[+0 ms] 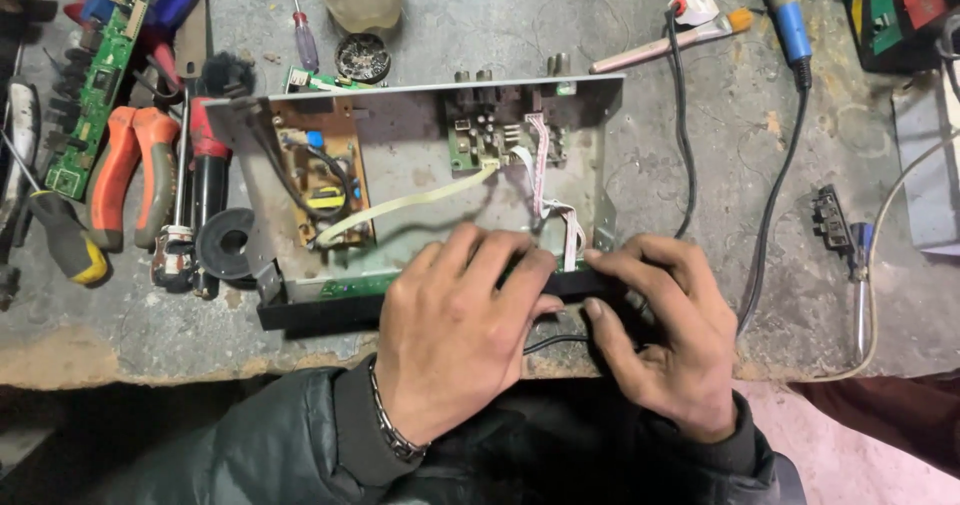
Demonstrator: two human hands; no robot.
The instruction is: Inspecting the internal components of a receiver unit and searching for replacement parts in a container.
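An opened metal electronics chassis (420, 180) lies on the worn bench, holding a brown power board (320, 170), a small green board (480, 140), a flat cream ribbon cable (400, 205) and white-red wire bundles. My left hand (455, 330) rests fingers-down over the black front panel (320, 310) and the near edge of the chassis. My right hand (665, 330) grips the right end of that front panel, thumb below, fingers on top. A thin black wire runs under both hands.
Orange-handled pliers (130, 175), screwdrivers, a black tape roll (225, 245) and a green circuit board (95, 85) crowd the left. A soldering iron with blue handle (785, 15) and black cables (775, 185) lie right. A plastic bottle stands behind. The bench's front edge is close.
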